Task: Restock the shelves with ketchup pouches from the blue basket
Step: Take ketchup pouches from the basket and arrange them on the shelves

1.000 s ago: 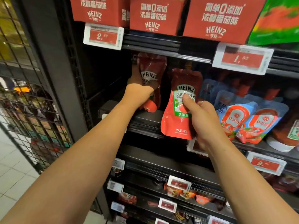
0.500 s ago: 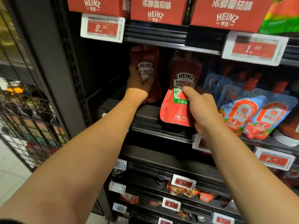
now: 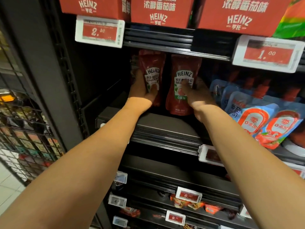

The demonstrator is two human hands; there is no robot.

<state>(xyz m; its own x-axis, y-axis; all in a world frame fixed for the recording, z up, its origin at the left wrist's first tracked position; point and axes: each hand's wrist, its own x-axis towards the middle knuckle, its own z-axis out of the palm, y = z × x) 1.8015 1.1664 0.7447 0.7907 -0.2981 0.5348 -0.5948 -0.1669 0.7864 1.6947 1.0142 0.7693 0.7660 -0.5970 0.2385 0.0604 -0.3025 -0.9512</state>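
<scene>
Both red soft-plastic Heinz ketchup pouches stand upright near the dark metal shelf's [image 3: 165, 128] left end, one [image 3: 152, 76] gripped by the left hand [image 3: 142, 90], the other [image 3: 181, 85] by the right hand [image 3: 196, 95]. Neither is released yet; the blue basket is out of view, so remaining stock cannot be judged.

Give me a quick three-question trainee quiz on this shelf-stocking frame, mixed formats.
1. True or false: each hand holds its own Heinz pouch.
2. The blue-edged pouches lie on which side of the right hand's pouch? A) left B) right
3. Fill in: the price tag above the left hand's pouch reads 2.___

Key:
1. True: left hand grips one pouch, right hand grips the other.
2. B: blue-edged pouches.
3. 80, on the price tag.
</scene>
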